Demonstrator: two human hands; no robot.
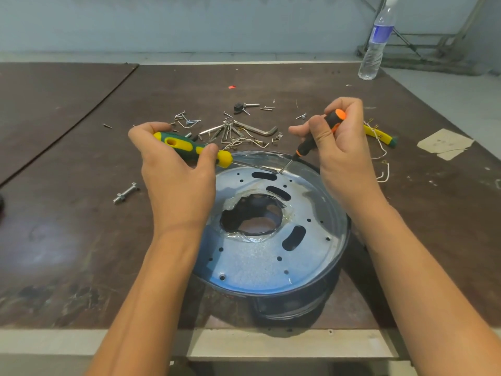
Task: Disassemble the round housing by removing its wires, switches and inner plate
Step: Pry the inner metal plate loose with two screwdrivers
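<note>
Head view: left hand (173, 175) fingers clamp a green-yellow screwdriver (187, 146), right hand (344, 150) fingers a black-orange screwdriver (306, 145), both tips at the inner plate (252, 263) in the round housing (298, 308) just below them.

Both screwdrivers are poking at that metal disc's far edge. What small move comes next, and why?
Probably lever both tips to lift the inner plate at its far edge: the green-yellow screwdriver in the left hand and the black-orange screwdriver in the right hand meet there, inside the round housing.
</note>
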